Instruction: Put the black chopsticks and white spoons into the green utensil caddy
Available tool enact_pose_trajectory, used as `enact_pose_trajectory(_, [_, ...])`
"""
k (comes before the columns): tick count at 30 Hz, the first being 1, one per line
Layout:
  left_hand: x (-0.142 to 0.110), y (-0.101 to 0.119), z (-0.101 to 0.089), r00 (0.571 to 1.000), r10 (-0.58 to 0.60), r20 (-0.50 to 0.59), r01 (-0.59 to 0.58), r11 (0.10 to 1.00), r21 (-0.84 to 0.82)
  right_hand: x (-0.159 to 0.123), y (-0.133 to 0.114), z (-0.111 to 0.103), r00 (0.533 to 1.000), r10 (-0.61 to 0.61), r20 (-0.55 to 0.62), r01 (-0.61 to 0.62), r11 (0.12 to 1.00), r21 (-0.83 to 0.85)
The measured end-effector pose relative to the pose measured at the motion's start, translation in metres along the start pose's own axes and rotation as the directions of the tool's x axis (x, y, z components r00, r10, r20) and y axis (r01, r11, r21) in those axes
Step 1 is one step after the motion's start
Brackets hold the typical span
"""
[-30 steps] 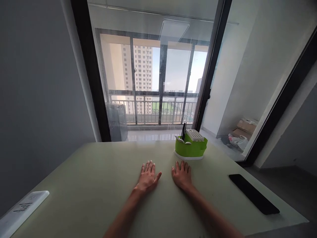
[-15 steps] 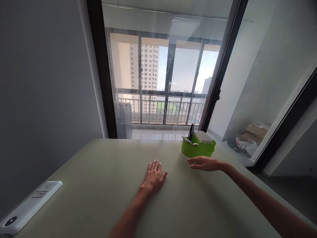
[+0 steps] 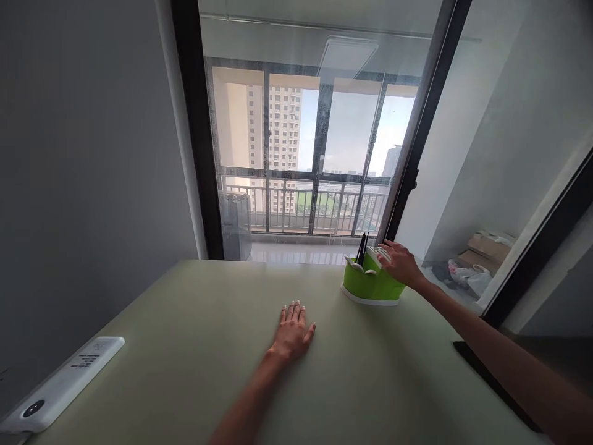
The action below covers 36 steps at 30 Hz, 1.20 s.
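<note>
A green cutlery holder (image 3: 370, 288) with a white base stands toward the far right of the table. Black chopsticks (image 3: 361, 250) rise from its left part, and white spoon-like pieces (image 3: 356, 267) show at its front rim. My right hand (image 3: 399, 262) is over the holder's white slotted top (image 3: 374, 252), fingers apart and slightly bent, holding nothing that I can see. It covers much of that top; whether the fingertips touch it I cannot tell. Palm down on the tabletop (image 3: 208, 334), my left hand (image 3: 293, 334) lies flat with its fingers spread, left of the holder.
At the left edge lies a long white device (image 3: 69, 383) with a dark round spot. A flat black object (image 3: 491, 380) rests at the right, partly behind my right forearm. Beyond the table is a dark-framed glass door (image 3: 194, 123), with cardboard and bags (image 3: 482, 259) behind glass.
My right hand lifted off the table and moved right and forward, up to the holder's top. My left hand stayed flat on the table. The view turned a little to the left.
</note>
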<state>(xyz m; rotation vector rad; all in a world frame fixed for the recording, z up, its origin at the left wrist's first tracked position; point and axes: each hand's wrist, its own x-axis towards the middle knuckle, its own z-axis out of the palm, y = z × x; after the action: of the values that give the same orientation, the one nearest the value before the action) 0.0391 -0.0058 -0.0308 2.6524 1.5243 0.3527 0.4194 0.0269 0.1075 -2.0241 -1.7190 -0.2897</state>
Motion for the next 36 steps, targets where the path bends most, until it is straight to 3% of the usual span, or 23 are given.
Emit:
enact_pose_trajectory(6, [0.0,-0.002,0.003,1.0,0.003,-0.011,-0.003,1.0,0.006,0.007,0.001,0.028,0.989,0.109,0.101,-0.099,0.99,-0.1])
enact_pose_trajectory(12, [0.001,0.0,0.001,1.0,-0.002,-0.009,0.002,1.0,0.002,0.007,0.002,0.03,0.975,0.113,0.19,-0.086,0.986,-0.145])
enact_pose_trajectory(36, [0.0,0.009,-0.007,1.0,-0.01,-0.001,0.01,1.0,0.012,-0.017,-0.048,0.019,0.995,0.068,0.072,-0.055,0.984,-0.168])
